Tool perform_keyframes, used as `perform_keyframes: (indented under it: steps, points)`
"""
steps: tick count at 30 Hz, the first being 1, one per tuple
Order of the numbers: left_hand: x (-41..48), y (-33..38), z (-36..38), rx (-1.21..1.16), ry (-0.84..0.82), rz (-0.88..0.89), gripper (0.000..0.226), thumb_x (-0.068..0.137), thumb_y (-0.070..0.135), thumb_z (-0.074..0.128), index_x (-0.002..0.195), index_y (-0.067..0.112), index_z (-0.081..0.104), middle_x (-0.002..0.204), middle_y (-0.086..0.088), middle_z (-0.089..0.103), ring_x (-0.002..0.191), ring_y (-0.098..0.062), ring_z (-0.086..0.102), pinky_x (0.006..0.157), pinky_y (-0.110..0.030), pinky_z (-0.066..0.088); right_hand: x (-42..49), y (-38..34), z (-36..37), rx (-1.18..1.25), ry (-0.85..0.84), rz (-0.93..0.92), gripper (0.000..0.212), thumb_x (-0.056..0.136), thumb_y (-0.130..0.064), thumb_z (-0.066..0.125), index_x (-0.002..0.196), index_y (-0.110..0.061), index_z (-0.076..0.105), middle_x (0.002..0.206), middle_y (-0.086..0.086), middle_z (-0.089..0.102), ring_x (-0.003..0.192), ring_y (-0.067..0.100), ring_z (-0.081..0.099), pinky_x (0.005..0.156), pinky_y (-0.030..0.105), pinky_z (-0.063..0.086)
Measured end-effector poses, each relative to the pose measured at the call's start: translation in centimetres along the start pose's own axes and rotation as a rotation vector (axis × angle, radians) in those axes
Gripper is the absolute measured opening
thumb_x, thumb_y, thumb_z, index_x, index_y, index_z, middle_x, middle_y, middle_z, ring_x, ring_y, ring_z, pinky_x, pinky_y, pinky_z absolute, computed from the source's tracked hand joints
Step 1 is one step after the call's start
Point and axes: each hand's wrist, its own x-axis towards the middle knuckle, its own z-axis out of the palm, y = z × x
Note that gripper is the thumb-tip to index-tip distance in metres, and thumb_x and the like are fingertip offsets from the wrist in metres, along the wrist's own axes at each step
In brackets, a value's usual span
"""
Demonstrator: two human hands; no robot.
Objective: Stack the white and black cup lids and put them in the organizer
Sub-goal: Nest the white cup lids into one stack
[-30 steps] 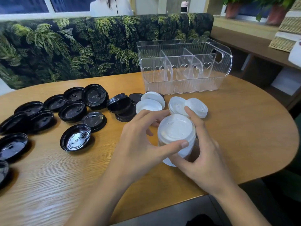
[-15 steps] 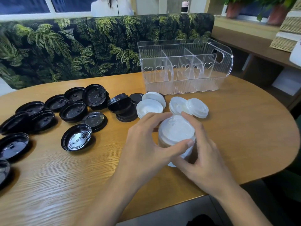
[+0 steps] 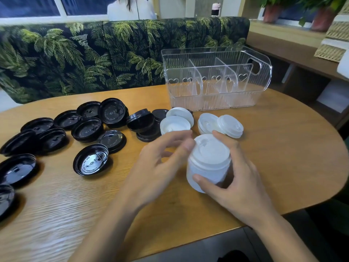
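**White lids stacked in my right hand, organizer at the back of the table**

My right hand (image 3: 238,186) grips the stack of white lids (image 3: 209,163). The thumb presses its lower near side and the fingers curl round the far and right sides. The stack is at the near middle of the table (image 3: 287,159), tilted a little towards me, with its top face showing. I can't tell whether its base touches the wood.

My left hand (image 3: 160,167) is just to the left of the stack. Its fingers are spread and loosely bent, and they hold nothing. The hand is blurred, so I can only say the forefinger tip seems to be at the rim of the top lid; I can't be sure it touches.

Four loose white lids (image 3: 175,125) lie just beyond my hands in two overlapping pairs. To their left are the black lids (image 3: 90,159). A few are piled near the white ones and the rest are scattered to the table's left edge, most with the underside up.

The organizer (image 3: 207,104) is clear plastic. It stands upright at the far side of the table behind the white lids, and two dividers split it into three compartments. Behind the table runs a sofa (image 3: 94,53) with a palm-leaf print.
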Motion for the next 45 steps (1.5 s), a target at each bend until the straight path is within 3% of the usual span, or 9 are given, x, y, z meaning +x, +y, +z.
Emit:
perform_keyframes:
  steps: [4,6,10,13,17,21,32,39,45]
  points:
    - [1.1,-2.1,-1.3,0.383,0.071,0.069,0.042,0.098,0.041,0.068,0.138,0.027,0.066,0.132,0.020,0.067,0.118,0.001,0.062,0.096,-0.025,0.051,-0.1,0.2,-0.3,-0.007,0.030,0.023,0.086,0.070,-0.044,0.085,0.145,-0.039,0.044,0.138,-0.032,0.050,0.129,-0.011,0.047,0.097,0.000,0.034]
    - [1.6,-3.2,-1.3,0.607,0.016,0.114,0.049,0.101,0.027,0.066,0.149,0.023,0.056,0.149,0.013,0.057,0.133,-0.005,0.054,0.106,-0.022,0.045,-0.1,0.3,-0.4,-0.004,0.030,0.024,0.085,0.070,-0.045,0.085,0.143,-0.044,0.042,0.135,-0.036,0.049,0.128,-0.013,0.046,0.096,-0.001,0.033]
    - [1.7,-4.2,-0.9,0.844,-0.099,0.151,0.062,0.105,0.025,0.059,0.162,0.023,0.036,0.168,0.009,0.035,0.159,-0.011,0.024,0.128,-0.038,0.028,-0.1,0.3,-0.4,-0.012,0.032,0.026,0.084,0.070,-0.046,0.084,0.142,-0.047,0.040,0.133,-0.040,0.047,0.126,-0.018,0.044,0.095,-0.003,0.031]
    - [1.7,-4.3,-0.8,0.898,-0.072,0.173,0.062,0.101,0.020,0.064,0.159,0.020,0.042,0.160,0.003,0.048,0.155,-0.018,0.035,0.121,-0.040,0.034,-0.2,0.3,-0.4,-0.003,0.025,0.029,0.085,0.071,-0.046,0.086,0.143,-0.047,0.041,0.135,-0.035,0.049,0.129,-0.013,0.045,0.097,-0.001,0.032]
    - [1.8,-5.1,-0.9,0.887,0.051,0.215,0.051,0.090,0.007,0.076,0.138,0.017,0.064,0.123,0.001,0.067,0.106,-0.024,0.069,0.084,-0.035,0.050,-0.2,0.4,-0.5,0.001,0.016,0.032,0.087,0.071,-0.046,0.088,0.144,-0.048,0.040,0.136,-0.030,0.051,0.130,-0.009,0.047,0.098,0.001,0.034]
    - [1.7,-4.9,-1.3,0.882,0.116,0.263,0.025,0.090,0.004,0.077,0.110,0.018,0.079,0.099,0.004,0.068,0.072,-0.024,0.065,0.065,-0.029,0.038,-0.2,0.4,-0.5,0.000,0.015,0.032,0.087,0.071,-0.046,0.088,0.144,-0.048,0.040,0.136,-0.029,0.052,0.130,-0.007,0.048,0.098,0.001,0.034]
    - [0.9,-4.5,-1.9,0.814,0.137,0.179,0.015,0.092,0.007,0.076,0.102,0.018,0.076,0.101,0.005,0.064,0.087,-0.020,0.066,0.067,-0.028,0.042,-0.2,0.4,-0.4,-0.003,0.013,0.040,0.088,0.072,-0.043,0.091,0.143,-0.050,0.039,0.135,-0.034,0.049,0.129,-0.012,0.045,0.096,-0.001,0.034]
    - [0.4,-4.1,-2.0,0.724,0.169,0.173,0.019,0.086,-0.002,0.079,0.097,0.013,0.073,0.098,0.002,0.064,0.089,-0.023,0.066,0.069,-0.040,0.054,-0.3,0.3,-0.3,0.011,0.009,0.042,0.088,0.073,-0.044,0.091,0.144,-0.047,0.040,0.135,-0.035,0.048,0.130,-0.011,0.045,0.096,-0.001,0.033]
    - [-0.1,-3.6,-2.1,0.570,0.279,0.173,0.016,0.083,0.007,0.087,0.090,0.015,0.074,0.090,0.008,0.064,0.084,-0.008,0.059,0.075,-0.019,0.045,-0.2,0.2,0.0,0.028,0.014,0.032,0.087,0.072,-0.047,0.085,0.147,-0.043,0.042,0.139,-0.032,0.051,0.132,-0.008,0.047,0.099,0.001,0.034]
